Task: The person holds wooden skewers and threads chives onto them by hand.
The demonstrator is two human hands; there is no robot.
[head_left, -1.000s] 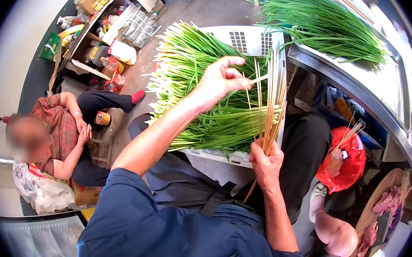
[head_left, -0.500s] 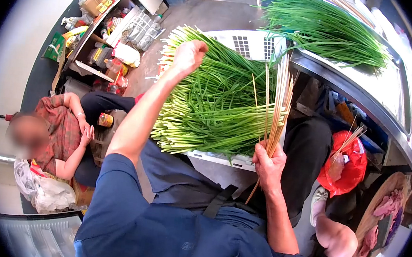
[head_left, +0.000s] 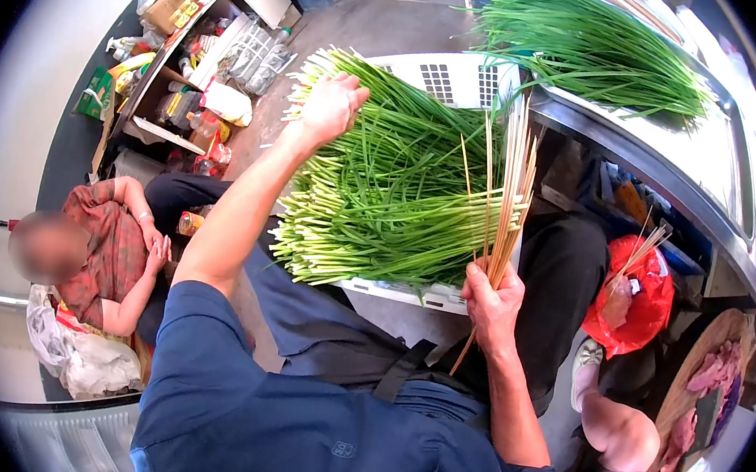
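A white basket (head_left: 424, 71) in front of me is heaped with green stalks (head_left: 402, 166) that have pale cut ends. My left hand (head_left: 331, 109) is over the pale ends at the upper left of the heap, its fingers curled; what they hold, if anything, is hidden. Lower right, my right hand (head_left: 492, 302) is closed round a bundle of thin wooden skewers (head_left: 515, 176) that fans upward at the basket's right side. A few skewers stand apart from the bundle, and the stalks there lie against them.
More green stalks (head_left: 592, 52) lie on a metal-edged table (head_left: 663, 162) at the upper right. A red bag (head_left: 629, 298) holds skewers below it. One person (head_left: 116, 249) sits at left near a cluttered shelf (head_left: 162, 82). Another person's leg (head_left: 617, 428) shows at lower right.
My left hand has moved left from beside the skewers to the pale stalk ends, and its fingers have curled in. My right hand still holds the skewer bundle, nearly in place.
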